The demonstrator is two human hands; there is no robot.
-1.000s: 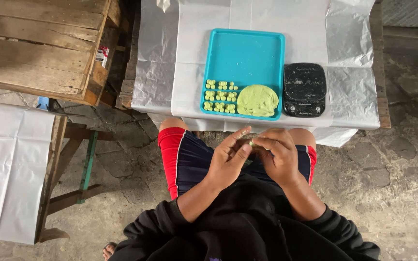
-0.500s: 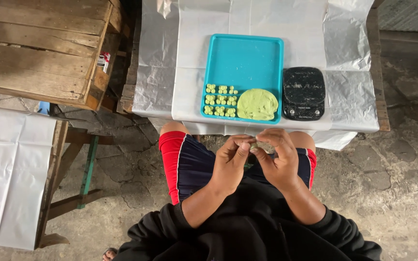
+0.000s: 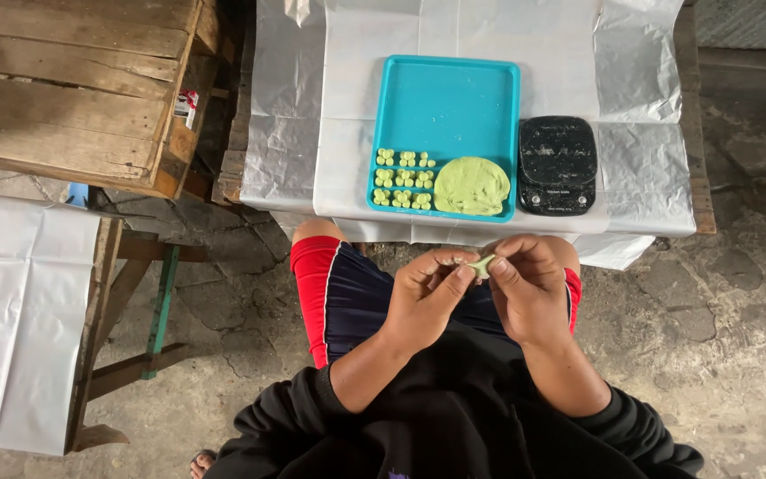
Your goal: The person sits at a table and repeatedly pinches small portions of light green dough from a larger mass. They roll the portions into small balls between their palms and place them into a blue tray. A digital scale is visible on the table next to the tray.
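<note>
Green dough piece point(image 3: 480, 264) sits pinched between the fingertips of both hands, left hand point(image 3: 425, 297) and right hand point(image 3: 529, 288), now raised slightly above the lap, near the teal tray point(image 3: 445, 98) on the surface.

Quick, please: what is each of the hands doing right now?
Left hand: pinching the dough piece.
Right hand: pinching the same dough piece.
</note>
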